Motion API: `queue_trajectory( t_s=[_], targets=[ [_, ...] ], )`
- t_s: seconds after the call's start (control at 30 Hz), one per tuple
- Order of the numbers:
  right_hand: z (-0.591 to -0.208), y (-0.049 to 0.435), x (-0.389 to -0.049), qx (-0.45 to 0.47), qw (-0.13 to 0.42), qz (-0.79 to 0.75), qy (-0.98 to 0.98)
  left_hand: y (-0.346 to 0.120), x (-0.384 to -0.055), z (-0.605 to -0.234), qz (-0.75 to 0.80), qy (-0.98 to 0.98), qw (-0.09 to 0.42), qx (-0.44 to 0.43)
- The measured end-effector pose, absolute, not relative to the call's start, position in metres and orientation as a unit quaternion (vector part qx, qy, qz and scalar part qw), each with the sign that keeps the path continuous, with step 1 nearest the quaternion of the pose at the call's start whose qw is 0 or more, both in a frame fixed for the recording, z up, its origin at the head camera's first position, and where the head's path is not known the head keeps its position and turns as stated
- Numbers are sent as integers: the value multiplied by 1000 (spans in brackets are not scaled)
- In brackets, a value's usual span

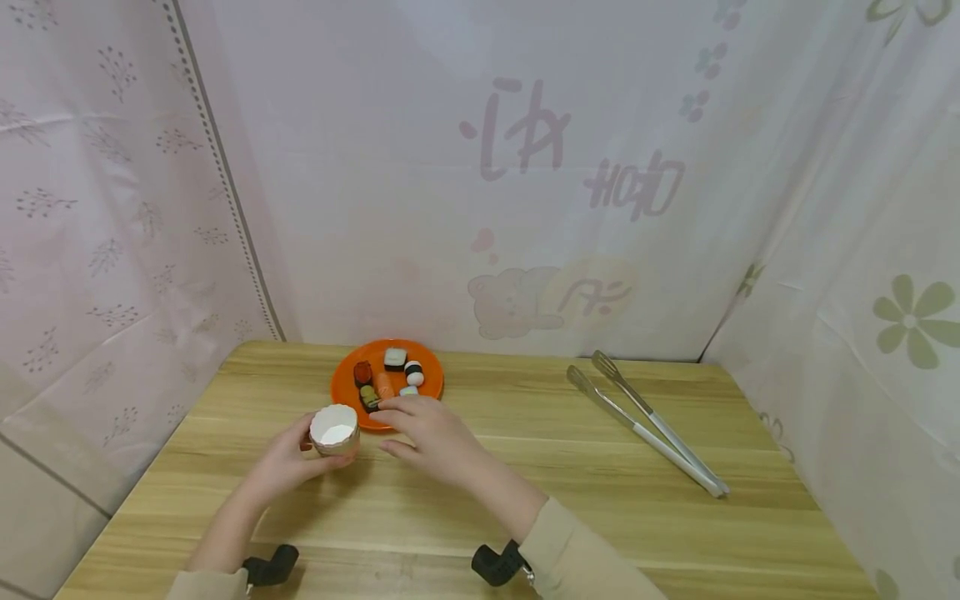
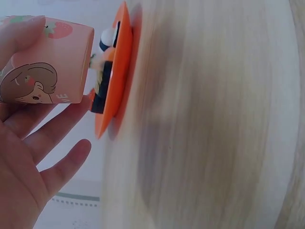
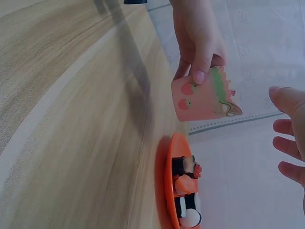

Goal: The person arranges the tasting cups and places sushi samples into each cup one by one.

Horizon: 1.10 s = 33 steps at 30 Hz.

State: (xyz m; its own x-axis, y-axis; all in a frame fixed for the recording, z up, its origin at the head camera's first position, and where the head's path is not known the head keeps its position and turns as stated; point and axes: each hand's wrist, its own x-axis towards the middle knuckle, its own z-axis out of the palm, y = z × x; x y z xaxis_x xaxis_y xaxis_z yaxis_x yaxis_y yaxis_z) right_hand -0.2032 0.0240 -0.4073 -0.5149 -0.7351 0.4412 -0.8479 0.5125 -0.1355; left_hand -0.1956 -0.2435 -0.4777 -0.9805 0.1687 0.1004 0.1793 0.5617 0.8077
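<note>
My left hand (image 1: 288, 462) grips a pink paper baking cup (image 1: 334, 430) with a scalloped rim, its white inside facing up. Printed strawberries and a cartoon face show on the cup's side (image 2: 52, 62) in the left wrist view, where the thumb lies across it. In the right wrist view the cup (image 3: 205, 98) is held above the tabletop. My right hand (image 1: 435, 442) hovers by the near right edge of an orange plate (image 1: 431, 400), its fingers apart and holding nothing. Several small sushi pieces lie on the plate, among them an orange-topped one (image 1: 384, 387) and a black-banded white one (image 1: 414, 373).
Long metal tongs (image 1: 648, 425) with pale handles lie spread on the right of the wooden table (image 1: 510, 517). Patterned curtains (image 1: 420, 208) hang behind the table and at both sides, close to its back edge.
</note>
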Motion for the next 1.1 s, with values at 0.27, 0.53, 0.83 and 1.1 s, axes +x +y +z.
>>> queue_trajectory(
  t_s=[0.27, 0.53, 0.83, 1.1],
  targets=[
    [-405, 21, -205, 510, 210, 171, -817, -230, -191, -473, -468, -875, 17, -125],
    [-400, 21, -204, 515, 222, 130, -818, -220, -188, -471, -472, -871, 8, -134],
    [-400, 24, -203, 524, 230, 98, -814, -206, -187, -470, -482, -863, 4, -150],
    [-404, 29, -201, 527, 218, 88, -817, -195, -185, -468, -487, -858, 4, -161]
  ],
)
